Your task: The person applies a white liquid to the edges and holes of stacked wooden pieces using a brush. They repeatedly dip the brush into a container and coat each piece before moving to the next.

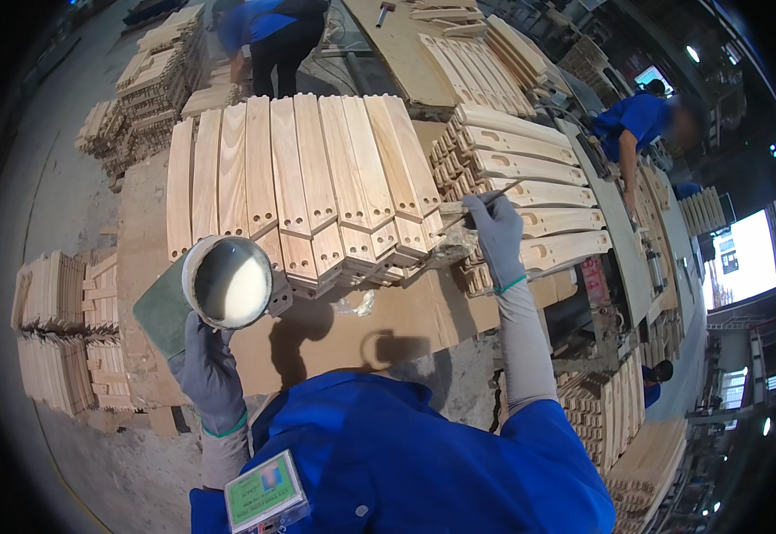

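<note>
My left hand [208,369], in a grey glove, holds up a round tin [227,282] full of white glue. My right hand [498,236], also gloved, grips a thin brush [459,218] whose bristles touch the near end of a wooden slat [414,169]. Several pale slats with drilled holes lie side by side in a fan-shaped row on a board table [388,329]. A second stack of slotted slats [530,191] lies just right of the brush.
Piles of wooden parts stand on the floor at left [58,338], at the back left [152,84] and at lower right [619,418]. A person in blue [268,31] bends at the back. Another person in blue [641,125] works at the right beside a machine.
</note>
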The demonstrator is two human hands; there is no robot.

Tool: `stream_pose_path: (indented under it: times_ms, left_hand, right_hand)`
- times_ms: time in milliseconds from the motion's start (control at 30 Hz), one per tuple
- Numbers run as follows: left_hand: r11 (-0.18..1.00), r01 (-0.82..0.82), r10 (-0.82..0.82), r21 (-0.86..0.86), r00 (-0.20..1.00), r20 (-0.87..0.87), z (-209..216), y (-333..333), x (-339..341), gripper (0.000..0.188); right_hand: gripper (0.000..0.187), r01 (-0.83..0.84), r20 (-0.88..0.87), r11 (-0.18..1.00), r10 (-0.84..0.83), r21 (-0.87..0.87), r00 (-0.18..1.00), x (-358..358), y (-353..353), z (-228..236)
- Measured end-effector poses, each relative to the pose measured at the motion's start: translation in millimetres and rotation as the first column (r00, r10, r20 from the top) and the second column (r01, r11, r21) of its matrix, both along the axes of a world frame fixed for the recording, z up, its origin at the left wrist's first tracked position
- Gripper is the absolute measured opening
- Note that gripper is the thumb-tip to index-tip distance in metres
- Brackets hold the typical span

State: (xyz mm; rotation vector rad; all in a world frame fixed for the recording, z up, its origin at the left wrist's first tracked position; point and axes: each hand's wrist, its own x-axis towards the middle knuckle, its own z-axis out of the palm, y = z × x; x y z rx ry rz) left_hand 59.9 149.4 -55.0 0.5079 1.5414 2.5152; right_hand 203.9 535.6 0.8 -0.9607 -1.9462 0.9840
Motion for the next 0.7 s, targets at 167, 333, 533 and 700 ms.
stream_pose_path:
  times_ms: [167, 333, 533, 700]
  left_hand:
    - [0.991, -0.039, 0.026, -0.127, 0.994, -0.105, -2, 0, -2, 0.036]
    - [0.999, 0.035, -0.035, -0.005, 0.999, 0.000, -2, -3, -4, 0.036]
    - [0.999, 0.036, -0.036, -0.006, 0.999, -0.022, -7, -6, -5, 0.035]
    - [0.981, -0.026, -0.011, -0.194, 0.983, -0.185, -3, -7, -5, 0.035]
  right_hand:
    - [0.023, -0.040, 0.023, 0.999, 0.040, -0.018, 0.999, 8, 11, -13]
    - [0.025, -0.045, 0.104, 0.994, 0.035, 0.097, 0.994, 9, 11, -17]
    - [0.024, -0.128, 0.064, 0.992, 0.128, -0.002, 0.990, 1, -1, -11]
    - [0.023, -0.118, 0.039, 0.992, 0.120, -0.033, 0.992, 2, -2, -15]
